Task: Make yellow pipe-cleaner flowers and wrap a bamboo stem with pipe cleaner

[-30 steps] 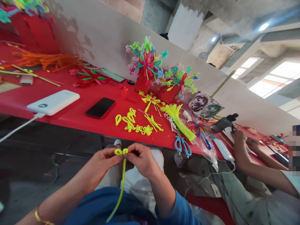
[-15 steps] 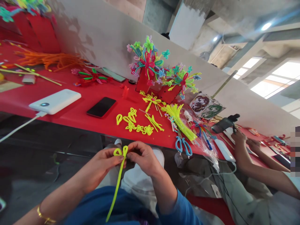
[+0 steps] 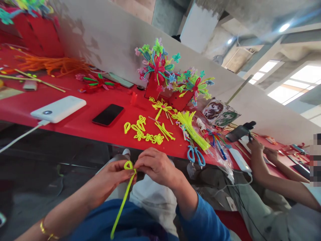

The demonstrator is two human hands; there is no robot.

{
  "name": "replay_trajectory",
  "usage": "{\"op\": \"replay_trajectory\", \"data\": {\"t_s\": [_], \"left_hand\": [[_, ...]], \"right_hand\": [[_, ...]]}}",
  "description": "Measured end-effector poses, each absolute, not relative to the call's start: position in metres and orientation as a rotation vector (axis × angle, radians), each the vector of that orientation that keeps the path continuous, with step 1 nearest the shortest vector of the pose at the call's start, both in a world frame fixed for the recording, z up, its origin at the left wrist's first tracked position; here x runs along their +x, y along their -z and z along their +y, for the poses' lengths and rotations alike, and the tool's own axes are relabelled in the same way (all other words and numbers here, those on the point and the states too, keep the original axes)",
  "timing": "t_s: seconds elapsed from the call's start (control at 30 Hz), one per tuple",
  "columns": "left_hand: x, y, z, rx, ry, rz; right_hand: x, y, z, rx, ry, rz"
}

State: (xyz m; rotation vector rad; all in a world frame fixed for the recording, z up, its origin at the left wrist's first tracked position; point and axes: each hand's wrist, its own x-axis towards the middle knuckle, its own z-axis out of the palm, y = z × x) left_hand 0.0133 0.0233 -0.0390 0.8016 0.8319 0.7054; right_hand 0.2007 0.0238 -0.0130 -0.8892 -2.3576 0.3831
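Note:
My left hand [image 3: 110, 179] and my right hand [image 3: 156, 165] meet below the red table's front edge, both pinching a yellow pipe cleaner [image 3: 122, 204]. Its top end is bent into a small loop [image 3: 128, 164] between my fingertips, and its long tail hangs down over my blue sleeve and lap. On the red table [image 3: 82, 125] just beyond lie several finished yellow loop shapes [image 3: 142, 132] and a bundle of straight yellow pipe cleaners [image 3: 193, 130].
A black phone [image 3: 108, 114], a white power bank [image 3: 58, 108] with cable, blue scissors [image 3: 196, 155], two red boxes of colourful pipe-cleaner flowers [image 3: 170, 75] and orange pipe cleaners [image 3: 54, 63] are on the table. To my right another person's hands [image 3: 260, 150] work near a mounted phone [image 3: 239, 132].
My right hand has closed over the second loop, so only one loop shows now. The pipe cleaner's tail has swung slightly left.

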Motion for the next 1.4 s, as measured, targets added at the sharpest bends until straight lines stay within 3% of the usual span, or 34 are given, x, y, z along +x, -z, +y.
{"op": "replay_trajectory", "data": {"t_s": [0.43,0.87,1.4], "left_hand": [[0.014,0.043,0.017,0.541,-0.586,0.571],[0.013,0.032,0.02,0.927,-0.711,0.811],[0.016,0.031,0.031,0.858,-0.605,0.745]], "right_hand": [[0.201,0.018,0.026,-0.732,-0.524,-2.3],[0.203,-0.01,0.026,-1.008,-0.629,-2.496],[0.209,-0.029,0.03,-1.02,-0.678,-2.545]]}}
